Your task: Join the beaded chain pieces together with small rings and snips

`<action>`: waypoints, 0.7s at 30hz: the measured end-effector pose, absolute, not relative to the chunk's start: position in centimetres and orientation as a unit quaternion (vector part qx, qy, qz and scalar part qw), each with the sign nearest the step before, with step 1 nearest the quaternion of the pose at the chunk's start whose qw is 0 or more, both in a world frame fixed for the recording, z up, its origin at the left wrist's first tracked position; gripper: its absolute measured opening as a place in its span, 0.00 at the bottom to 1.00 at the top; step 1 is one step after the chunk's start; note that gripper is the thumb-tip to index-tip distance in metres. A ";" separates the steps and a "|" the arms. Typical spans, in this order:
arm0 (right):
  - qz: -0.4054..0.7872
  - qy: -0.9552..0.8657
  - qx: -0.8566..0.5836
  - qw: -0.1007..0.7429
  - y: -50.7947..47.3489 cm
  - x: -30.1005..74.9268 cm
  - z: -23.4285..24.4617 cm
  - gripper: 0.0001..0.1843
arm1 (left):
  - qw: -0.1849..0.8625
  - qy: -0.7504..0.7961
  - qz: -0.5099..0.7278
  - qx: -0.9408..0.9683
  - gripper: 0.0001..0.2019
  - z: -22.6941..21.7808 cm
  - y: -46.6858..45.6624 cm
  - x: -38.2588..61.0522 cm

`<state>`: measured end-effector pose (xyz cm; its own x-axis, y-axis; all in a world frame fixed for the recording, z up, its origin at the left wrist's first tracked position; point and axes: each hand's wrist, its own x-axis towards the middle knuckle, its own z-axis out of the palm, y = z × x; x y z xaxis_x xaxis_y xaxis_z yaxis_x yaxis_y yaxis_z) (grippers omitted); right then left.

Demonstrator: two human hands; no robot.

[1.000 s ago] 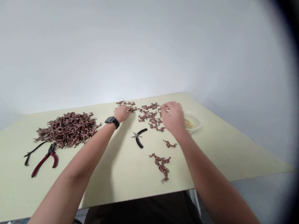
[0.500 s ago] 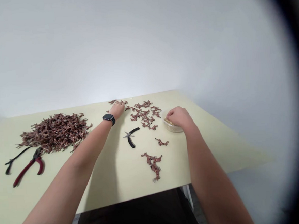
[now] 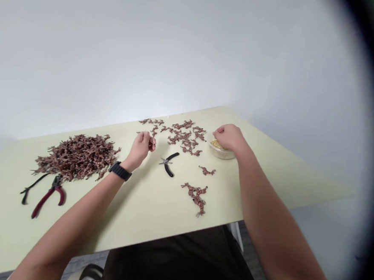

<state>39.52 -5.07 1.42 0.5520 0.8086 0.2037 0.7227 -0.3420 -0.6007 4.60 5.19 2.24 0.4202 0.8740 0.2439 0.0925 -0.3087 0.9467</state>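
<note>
Lap in dark cloth (image 3: 173, 264) sits just below the front edge of the pale yellow worktop (image 3: 141, 222), with both bare forearms reaching out over that surface. Small black-handled snips (image 3: 167, 163) lie mid-worktop, tips pointing left, and everything else sits around them. Nearest, in front of the snips and a little to their right, lies a loose strand of copper-brown branching pieces (image 3: 195, 198), with a single small piece (image 3: 206, 170) just beyond it.

Just left of the snips, the left hand (image 3: 140, 146) is raised, a black wristwatch (image 3: 120, 171) on its wrist. Its fingers (image 3: 148, 138) are drawn into a narrow pinch, and whether they hold anything is too small to tell. Right of the snips, the right hand (image 3: 229, 138) sits over a clear round bowl (image 3: 221, 152), fingers (image 3: 217, 132) curled at the rim, close above gold-coloured bits (image 3: 217, 144) inside; whether they grip any, I cannot tell.

Well left of the snips are red-handled pliers (image 3: 48, 196) and a black-handled tool (image 3: 33, 187), with a big heap of the same copper-brown pieces (image 3: 77, 158) just behind them. Beyond the snips, a scattered spread of pieces (image 3: 183, 136) lies ahead of the left fingers, close to the bowl
</note>
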 end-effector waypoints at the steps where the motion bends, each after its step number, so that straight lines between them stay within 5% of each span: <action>1: 0.091 -0.468 -0.800 0.364 -5.2 39.2 1.8 0.11 | 0.501 0.340 0.398 0.689 0.19 2.1 4.0 3.6; 8: 0.432 -0.485 -0.504 0.569 -6.8 30.0 5.1 0.17 | 0.573 0.280 0.357 0.683 0.13 1.9 -1.7 0.7; 15: 0.602 -0.437 -0.416 0.523 -7.5 21.9 3.3 0.16 | 0.292 0.347 0.425 0.783 0.18 2.4 -4.5 1.9; 21: 0.611 -0.447 -0.416 0.504 -7.5 21.9 2.4 0.16 | 0.253 0.344 0.417 0.802 0.18 1.8 -3.8 1.6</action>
<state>21.88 -7.47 2.44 -0.1452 0.9877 -0.0575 -0.2443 -0.0922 -0.9653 1.60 -3.82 1.76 0.4151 0.7628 0.4959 0.3409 -0.6357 0.6926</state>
